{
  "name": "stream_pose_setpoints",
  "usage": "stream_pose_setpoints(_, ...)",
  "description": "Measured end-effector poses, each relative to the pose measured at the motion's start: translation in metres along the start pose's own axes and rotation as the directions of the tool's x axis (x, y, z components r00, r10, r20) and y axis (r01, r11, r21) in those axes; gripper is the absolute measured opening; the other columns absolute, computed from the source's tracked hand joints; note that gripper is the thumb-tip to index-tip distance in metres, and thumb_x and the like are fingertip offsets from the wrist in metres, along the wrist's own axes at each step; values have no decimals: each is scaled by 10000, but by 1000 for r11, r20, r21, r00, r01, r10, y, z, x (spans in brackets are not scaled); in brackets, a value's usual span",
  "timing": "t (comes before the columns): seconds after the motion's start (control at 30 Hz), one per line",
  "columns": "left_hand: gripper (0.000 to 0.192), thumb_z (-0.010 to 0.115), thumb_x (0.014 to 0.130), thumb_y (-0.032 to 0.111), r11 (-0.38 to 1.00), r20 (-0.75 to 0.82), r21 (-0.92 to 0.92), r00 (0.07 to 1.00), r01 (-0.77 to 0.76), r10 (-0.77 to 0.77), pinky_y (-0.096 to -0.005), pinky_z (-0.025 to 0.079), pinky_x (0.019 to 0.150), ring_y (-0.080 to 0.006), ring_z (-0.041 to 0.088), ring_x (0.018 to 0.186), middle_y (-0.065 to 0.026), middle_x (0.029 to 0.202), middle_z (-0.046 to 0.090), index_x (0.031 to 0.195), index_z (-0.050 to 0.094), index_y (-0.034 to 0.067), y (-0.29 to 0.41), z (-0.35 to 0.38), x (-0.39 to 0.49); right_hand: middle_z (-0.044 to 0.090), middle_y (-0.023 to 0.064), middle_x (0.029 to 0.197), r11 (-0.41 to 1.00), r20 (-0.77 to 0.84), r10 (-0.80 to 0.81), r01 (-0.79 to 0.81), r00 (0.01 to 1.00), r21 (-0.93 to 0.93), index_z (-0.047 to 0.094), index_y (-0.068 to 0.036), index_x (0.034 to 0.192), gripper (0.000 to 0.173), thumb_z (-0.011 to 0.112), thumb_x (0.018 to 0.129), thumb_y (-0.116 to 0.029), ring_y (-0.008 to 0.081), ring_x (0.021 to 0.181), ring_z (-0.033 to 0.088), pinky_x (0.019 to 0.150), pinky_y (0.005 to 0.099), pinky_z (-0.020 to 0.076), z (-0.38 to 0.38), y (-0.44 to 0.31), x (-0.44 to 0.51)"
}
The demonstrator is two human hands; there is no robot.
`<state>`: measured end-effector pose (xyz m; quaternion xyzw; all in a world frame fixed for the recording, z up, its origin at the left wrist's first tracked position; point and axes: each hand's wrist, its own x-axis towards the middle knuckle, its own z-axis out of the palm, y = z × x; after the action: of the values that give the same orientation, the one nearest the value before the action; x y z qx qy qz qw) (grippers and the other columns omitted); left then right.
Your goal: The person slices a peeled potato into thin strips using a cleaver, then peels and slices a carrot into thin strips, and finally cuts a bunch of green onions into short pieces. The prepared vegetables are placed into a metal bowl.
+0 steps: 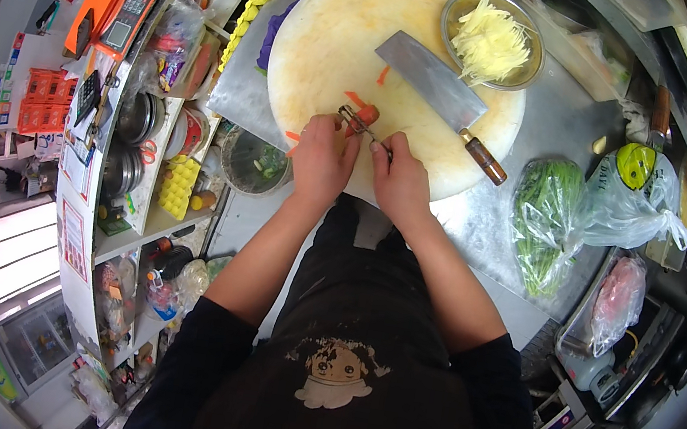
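Observation:
Over the near part of a round white cutting board [339, 32], my left hand [323, 161] grips a carrot [367, 114] by its lower end. My right hand [404, 180] holds a metal peeler [358, 124], its head lying across the carrot. Orange carrot peelings [355, 99] are scattered on the board around my left hand. Beyond my right hand lies a cleaver [432, 80] with a brown wooden handle [484, 158]. At the board's far right edge stands a metal bowl [535, 70] heaped with pale yellow shreds [489, 39].
To the right on the metal counter [483, 226] are bagged green vegetables [546, 213] and a tied white plastic bag [635, 200]. A bin [227, 159] with green scraps stands below the board's left side. Crowded shelves [173, 228] run along the left.

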<state>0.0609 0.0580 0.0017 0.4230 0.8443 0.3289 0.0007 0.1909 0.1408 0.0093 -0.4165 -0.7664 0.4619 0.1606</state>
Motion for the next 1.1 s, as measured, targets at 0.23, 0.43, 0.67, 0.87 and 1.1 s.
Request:
stream_pose_setpoints(0.23,219,805,902,179,972,125,-71,968,225,-216,-484,535,666,-355,695,769,-115,826,689,867,630,52,11,-11,-7,674,204,761,993,51,41,-46,998,108,564,-40,1019,225,651,1073,-240,418,706,674,644,484,505,-13,-9,-4)
stream_pose_setpoints(0.43,221,788,917,166,980,170,-61,970,188,-176,-447,555,646,-356,693,709,-149,836,686,906,608,39,11,-52,-37,706,233,812,985,247,61,-99,967,143,555,-61,1052,240,623,1069,-291,493,801,692,723,589,527,-15,-18,-31)
stream_pose_setpoints(0.67,252,809,931,172,970,191,-65,957,234,-218,-371,562,630,-251,700,640,-128,721,688,895,603,30,5,-40,-40,702,212,794,997,155,74,-77,985,17,582,-60,1034,244,639,1071,-295,457,770,696,689,531,532,-10,-12,-26)
stream_pose_setpoints(0.87,214,788,952,132,945,201,-161,947,286,-252,-342,546,629,-210,651,624,-102,736,661,934,607,18,14,-40,-35,697,207,776,993,105,109,-105,988,-44,570,-64,1033,234,633,1074,-286,465,764,688,688,533,528,-12,-4,-13)
stream_pose_setpoints(1.1,169,742,985,78,947,202,-234,964,222,-176,-307,548,620,-154,657,654,-69,802,663,1051,608,-1,14,-42,-32,708,220,811,993,91,113,-111,989,-27,557,-65,1046,223,624,1076,-276,478,817,695,719,554,526,-11,2,-9)
